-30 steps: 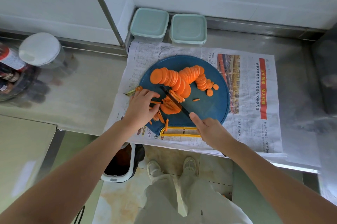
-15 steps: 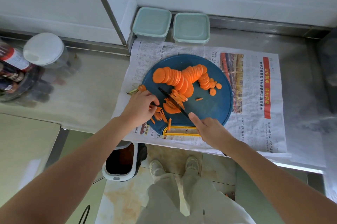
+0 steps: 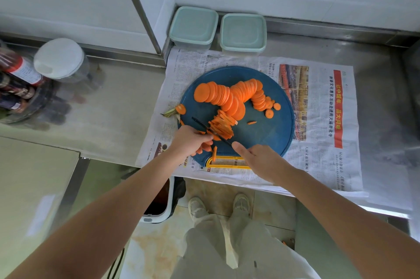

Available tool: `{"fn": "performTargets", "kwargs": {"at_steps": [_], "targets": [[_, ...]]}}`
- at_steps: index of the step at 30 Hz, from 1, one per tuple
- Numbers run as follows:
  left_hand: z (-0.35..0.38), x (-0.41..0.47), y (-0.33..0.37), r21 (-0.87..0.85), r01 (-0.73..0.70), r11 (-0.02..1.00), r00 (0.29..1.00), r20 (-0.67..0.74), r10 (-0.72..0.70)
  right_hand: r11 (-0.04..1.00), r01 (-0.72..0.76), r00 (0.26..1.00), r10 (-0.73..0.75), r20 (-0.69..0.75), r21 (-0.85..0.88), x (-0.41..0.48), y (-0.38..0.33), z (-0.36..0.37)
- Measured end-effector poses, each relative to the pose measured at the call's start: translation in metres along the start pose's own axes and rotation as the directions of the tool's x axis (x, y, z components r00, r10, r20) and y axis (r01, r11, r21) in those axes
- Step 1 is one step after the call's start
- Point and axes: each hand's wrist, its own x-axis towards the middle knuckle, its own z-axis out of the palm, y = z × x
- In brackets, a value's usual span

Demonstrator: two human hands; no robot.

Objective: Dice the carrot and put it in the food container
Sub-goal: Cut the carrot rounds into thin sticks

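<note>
Orange carrot strips (image 3: 223, 125) crosswise to knife (image 3: 200, 122)

Orange carrot rounds (image 3: 227, 96) lie fanned across the blue cutting board (image 3: 272, 133), strips (image 3: 221, 125) stacked nearer; two lidded food containers (image 3: 194, 25) sit beyond.

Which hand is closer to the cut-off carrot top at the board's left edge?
Left. The left hand holds the carrot strips just on the near side of the carrot top; the right hand, gripping the knife, is farther off to the right.
</note>
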Motion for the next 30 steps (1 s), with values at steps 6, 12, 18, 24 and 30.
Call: {"fn": "performTargets", "kwargs": {"at_steps": [6, 12, 18, 24, 30], "targets": [[-0.004, 0.001, 0.005, 0.069, -0.013, 0.998, 1.000, 0.020, 0.011, 1.000, -0.005, 1.000, 0.005, -0.017, -0.010, 0.001, -0.002, -0.002], [-0.005, 0.003, 0.008, 0.100, -0.043, 0.994, 0.999, 0.013, 0.042, 0.998, -0.067, 0.997, 0.067, 0.037, 0.009, -0.001, -0.008, -0.004], [-0.006, 0.007, 0.010, 0.123, -0.047, 0.991, 0.999, 0.033, 0.043, 0.995, -0.098, 0.993, 0.098, 0.061, -0.004, 0.001, -0.009, -0.006], [-0.009, 0.009, 0.008, 0.160, -0.107, 0.981, 0.993, 0.068, 0.098, 0.986, -0.162, 0.976, 0.167, 0.141, -0.044, 0.000, -0.017, -0.007], [-0.010, 0.013, 0.008, 0.158, -0.109, 0.981, 0.991, 0.094, 0.095, 0.967, -0.240, 0.968, 0.232, 0.096, 0.089, 0.008, -0.021, -0.003]]}}
